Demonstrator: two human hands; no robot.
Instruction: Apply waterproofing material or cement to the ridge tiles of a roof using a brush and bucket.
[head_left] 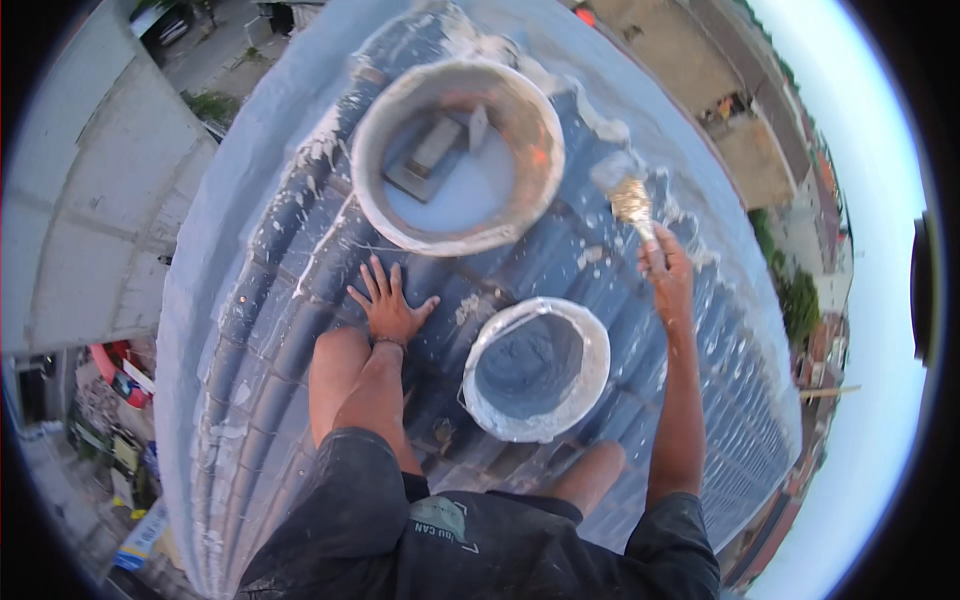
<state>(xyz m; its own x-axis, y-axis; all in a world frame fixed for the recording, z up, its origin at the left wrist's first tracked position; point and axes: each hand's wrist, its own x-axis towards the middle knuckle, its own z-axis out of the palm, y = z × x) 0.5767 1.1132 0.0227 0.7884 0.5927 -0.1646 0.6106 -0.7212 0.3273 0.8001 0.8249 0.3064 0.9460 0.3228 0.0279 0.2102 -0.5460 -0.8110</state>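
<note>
My left hand point(393, 308) lies flat on the dark roof tiles point(262, 345), fingers spread, just below a large round tub point(362, 170). Inside that tub are cloudy liquid and a trowel-like float point(430, 158) leaning on its wall. Out to the right, my right hand point(667, 263) grips the handle of a paint brush point(631, 203). The brush's pale bristle end is blurred and is at the mortar-edged ridge. Between my knees and the tub stands a white bucket point(594, 385) with grey paste coating its inside.
Splashes of pale mortar point(600, 118) run along the ridge at the upper right. The tiled slope falls away on both sides, edged by a smooth grey band point(215, 230). Far below on the left are a concrete surface point(75, 200) and scattered items; houses and trees point(797, 303) lie to the right.
</note>
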